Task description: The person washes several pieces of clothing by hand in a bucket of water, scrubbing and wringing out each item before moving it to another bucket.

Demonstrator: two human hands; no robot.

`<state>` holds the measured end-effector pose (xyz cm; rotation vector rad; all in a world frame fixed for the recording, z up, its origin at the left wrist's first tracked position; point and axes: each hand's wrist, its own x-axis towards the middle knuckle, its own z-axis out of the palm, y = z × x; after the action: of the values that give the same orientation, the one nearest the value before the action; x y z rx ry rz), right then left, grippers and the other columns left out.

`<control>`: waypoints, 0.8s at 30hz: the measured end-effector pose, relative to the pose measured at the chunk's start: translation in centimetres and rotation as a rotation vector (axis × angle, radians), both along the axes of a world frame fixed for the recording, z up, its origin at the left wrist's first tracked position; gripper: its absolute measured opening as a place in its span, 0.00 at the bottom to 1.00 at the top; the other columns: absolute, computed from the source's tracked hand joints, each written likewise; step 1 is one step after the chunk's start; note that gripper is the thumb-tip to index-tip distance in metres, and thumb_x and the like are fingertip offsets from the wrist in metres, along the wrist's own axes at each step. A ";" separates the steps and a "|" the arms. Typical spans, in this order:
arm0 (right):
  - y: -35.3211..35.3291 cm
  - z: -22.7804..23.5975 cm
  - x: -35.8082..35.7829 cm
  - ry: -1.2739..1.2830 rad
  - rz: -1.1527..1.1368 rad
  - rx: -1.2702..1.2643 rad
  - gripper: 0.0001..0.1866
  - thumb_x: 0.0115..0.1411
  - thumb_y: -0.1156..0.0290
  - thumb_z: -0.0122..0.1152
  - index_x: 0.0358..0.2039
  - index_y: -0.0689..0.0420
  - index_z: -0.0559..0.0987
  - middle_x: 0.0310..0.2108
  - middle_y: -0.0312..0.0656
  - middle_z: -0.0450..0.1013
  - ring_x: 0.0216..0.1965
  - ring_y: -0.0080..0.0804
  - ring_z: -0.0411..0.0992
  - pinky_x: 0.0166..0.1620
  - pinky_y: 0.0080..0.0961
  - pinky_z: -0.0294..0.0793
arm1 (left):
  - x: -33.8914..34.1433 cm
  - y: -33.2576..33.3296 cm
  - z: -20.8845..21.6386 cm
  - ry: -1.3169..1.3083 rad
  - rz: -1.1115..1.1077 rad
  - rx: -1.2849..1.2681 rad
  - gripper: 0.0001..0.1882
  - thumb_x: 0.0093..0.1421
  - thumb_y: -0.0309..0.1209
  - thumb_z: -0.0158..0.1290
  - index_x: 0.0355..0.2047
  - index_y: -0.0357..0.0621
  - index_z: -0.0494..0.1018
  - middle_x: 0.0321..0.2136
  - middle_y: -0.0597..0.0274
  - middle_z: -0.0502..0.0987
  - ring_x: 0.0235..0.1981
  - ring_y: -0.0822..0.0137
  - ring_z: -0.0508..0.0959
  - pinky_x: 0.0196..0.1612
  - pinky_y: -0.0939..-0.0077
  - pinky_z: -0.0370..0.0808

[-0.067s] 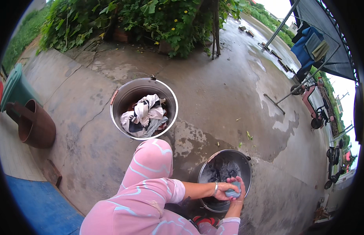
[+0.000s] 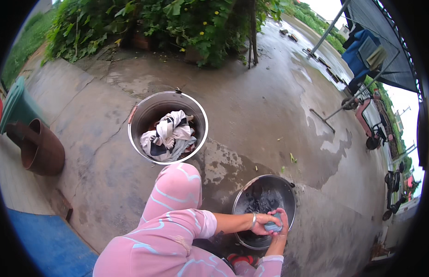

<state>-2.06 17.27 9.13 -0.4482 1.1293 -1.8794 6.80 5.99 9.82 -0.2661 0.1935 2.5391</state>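
Note:
Over a metal bucket (image 2: 288, 196) with dark, wet contents, both hands are closed together around a grey-blue wad (image 2: 273, 226), which looks like bunched cloth. My left hand (image 2: 260, 222), with a silver bracelet at its wrist, presses on it from the left. Cupped around the other side is my right hand (image 2: 282, 222). Most of the wad is hidden by fingers and palms. A larger metal bucket (image 2: 203, 108) stands farther off to the left, holding crumpled white, black and grey clothes (image 2: 170, 131).
A brown plastic bucket (image 2: 50, 154) and a green bin (image 2: 22, 106) stand at the left, near a blue mat (image 2: 48, 240). Wet concrete (image 2: 251, 120) surrounds the buckets. Leafy plants (image 2: 196, 27) grow at the back; a metal frame (image 2: 343, 108) and a pink scooter (image 2: 368, 117) are at the right.
The whole view has shifted very slightly. Both hands keep their grip on the wad over the bucket.

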 end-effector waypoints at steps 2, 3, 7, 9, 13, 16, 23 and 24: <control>-1.0 1.0 0.1 0.073 -0.014 0.187 0.17 0.54 0.64 0.57 0.40 0.62 0.72 0.31 0.45 0.71 0.34 0.37 0.71 0.41 0.31 0.71 | -0.2 -0.5 -1.0 0.017 -0.091 0.077 0.08 0.52 0.29 0.56 0.31 0.44 0.70 0.26 0.63 0.73 0.25 0.68 0.73 0.22 0.85 0.68; -2.2 1.8 0.6 0.101 -0.046 0.256 0.15 0.54 0.66 0.57 0.39 0.62 0.72 0.29 0.44 0.70 0.32 0.34 0.70 0.38 0.28 0.70 | -0.2 -0.5 -1.6 0.004 -0.036 0.072 0.09 0.52 0.29 0.57 0.32 0.45 0.69 0.27 0.63 0.73 0.26 0.69 0.73 0.24 0.84 0.69; -5.2 3.8 0.9 0.206 -0.052 0.395 0.10 0.56 0.71 0.55 0.36 0.62 0.74 0.22 0.38 0.69 0.24 0.24 0.69 0.28 0.18 0.69 | 0.0 -1.2 -3.3 0.074 0.088 -0.056 0.11 0.51 0.28 0.58 0.33 0.46 0.69 0.27 0.65 0.73 0.26 0.73 0.72 0.25 0.83 0.68; -4.5 3.1 0.4 0.258 -0.040 0.433 0.09 0.57 0.71 0.54 0.36 0.62 0.74 0.20 0.36 0.68 0.21 0.22 0.67 0.26 0.17 0.68 | 0.1 -1.5 -1.8 0.068 -0.014 -0.340 0.09 0.49 0.31 0.59 0.26 0.45 0.70 0.17 0.68 0.70 0.15 0.75 0.69 0.16 0.83 0.63; -3.7 0.9 0.1 0.407 -0.138 0.544 0.07 0.57 0.73 0.50 0.31 0.62 0.75 0.18 0.35 0.67 0.19 0.19 0.66 0.25 0.17 0.68 | -0.1 -0.9 -0.4 0.078 -0.135 -0.839 0.12 0.41 0.39 0.59 0.18 0.48 0.70 0.10 0.70 0.65 0.08 0.75 0.64 0.11 0.82 0.57; -3.7 -0.3 0.2 0.444 -0.166 0.632 0.07 0.57 0.74 0.49 0.29 0.62 0.75 0.17 0.34 0.67 0.18 0.19 0.65 0.24 0.18 0.67 | -0.2 -0.4 -1.2 0.058 -0.152 -1.251 0.14 0.39 0.41 0.58 0.17 0.44 0.71 0.13 0.66 0.69 0.11 0.74 0.68 0.14 0.80 0.62; -4.2 -1.6 0.3 0.455 -0.317 0.826 0.09 0.57 0.74 0.46 0.27 0.62 0.75 0.14 0.35 0.67 0.15 0.20 0.64 0.20 0.18 0.63 | -0.4 -0.7 -0.5 0.222 -0.239 -1.746 0.34 0.41 0.50 0.58 0.38 0.29 0.72 0.38 0.38 0.74 0.43 0.50 0.74 0.45 0.66 0.71; -4.2 -1.9 0.3 0.456 -0.323 0.825 0.09 0.57 0.74 0.46 0.27 0.62 0.75 0.14 0.35 0.67 0.15 0.20 0.64 0.20 0.18 0.63 | -0.5 -0.7 -0.3 0.254 -0.231 -1.795 0.34 0.41 0.50 0.58 0.38 0.29 0.72 0.39 0.37 0.73 0.43 0.49 0.74 0.45 0.65 0.72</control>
<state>-1.81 13.02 7.25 -0.2206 2.2490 -1.4038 6.34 5.26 9.48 -0.4843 2.3242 1.4272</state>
